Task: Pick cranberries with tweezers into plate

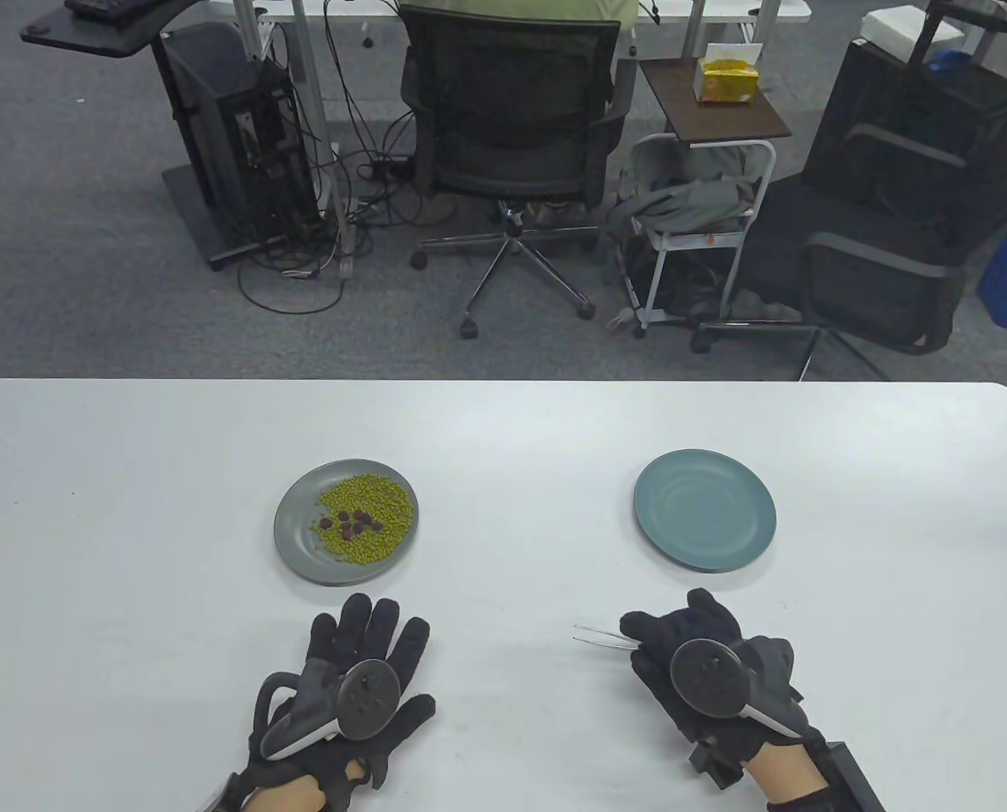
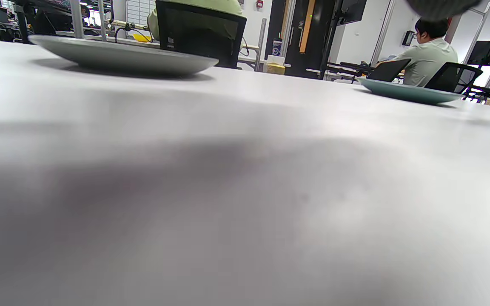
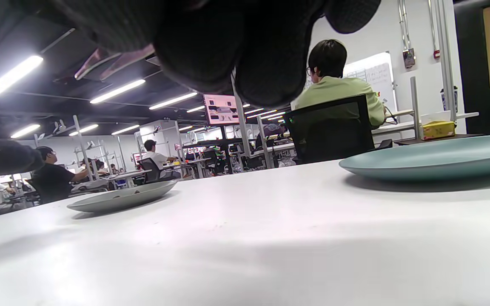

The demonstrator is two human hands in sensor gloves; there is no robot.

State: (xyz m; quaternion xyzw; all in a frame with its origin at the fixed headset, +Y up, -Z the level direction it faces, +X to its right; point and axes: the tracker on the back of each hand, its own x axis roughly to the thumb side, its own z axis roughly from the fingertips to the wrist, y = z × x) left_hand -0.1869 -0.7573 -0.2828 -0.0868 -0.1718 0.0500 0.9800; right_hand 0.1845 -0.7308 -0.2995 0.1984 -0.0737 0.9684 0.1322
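A grey plate (image 1: 296, 541) at the table's left middle holds green beans (image 1: 376, 507) with several dark red cranberries (image 1: 351, 524) among them. An empty teal plate (image 1: 704, 520) sits at the right middle. My right hand (image 1: 689, 647) holds metal tweezers (image 1: 604, 636) whose tips point left, just above the table in front of the teal plate. My left hand (image 1: 368, 647) rests flat on the table, fingers spread, just in front of the grey plate and holding nothing. The wrist views show both plates side-on: grey plate (image 2: 121, 55) (image 3: 117, 199), teal plate (image 2: 411, 92) (image 3: 432, 161).
The white table (image 1: 503, 440) ends at its far edge in front of an office floor with chairs (image 1: 511, 127), a computer tower (image 1: 232, 144) and a small cart (image 1: 697, 228). A black device (image 1: 850, 774) sits by my right wrist.
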